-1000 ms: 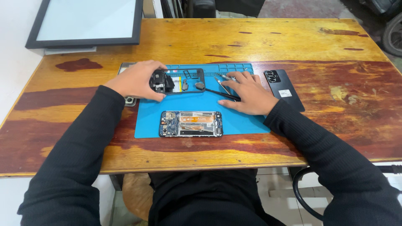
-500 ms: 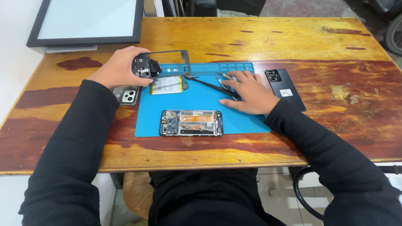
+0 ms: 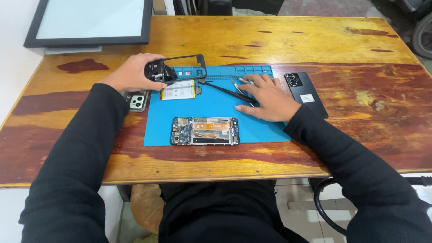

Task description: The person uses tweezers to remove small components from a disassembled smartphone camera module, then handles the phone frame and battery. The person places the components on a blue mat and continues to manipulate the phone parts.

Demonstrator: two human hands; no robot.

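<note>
My left hand [image 3: 132, 72] grips a black phone frame [image 3: 180, 69] by its camera end and holds it lifted above the top left of the blue repair mat [image 3: 207, 110]. Under the frame a white battery [image 3: 178, 89] lies on the mat. My right hand [image 3: 266, 96] rests flat on the mat's upper right, fingers over black tweezers [image 3: 229, 92] and small metal tools [image 3: 245, 82]. An opened phone body [image 3: 204, 131] with its board exposed lies lengthwise near the mat's front edge.
A black phone back cover [image 3: 306, 93] lies to the right of the mat. Another phone [image 3: 137, 101] with a camera block sits by my left wrist. A dark-framed panel [image 3: 90, 22] lies at the wooden table's far left. A black cable [image 3: 324, 202] hangs below the table edge.
My left hand lifted the black frame off the mat and carried it up and left, uncovering the white battery. My right hand stayed on the tools.
</note>
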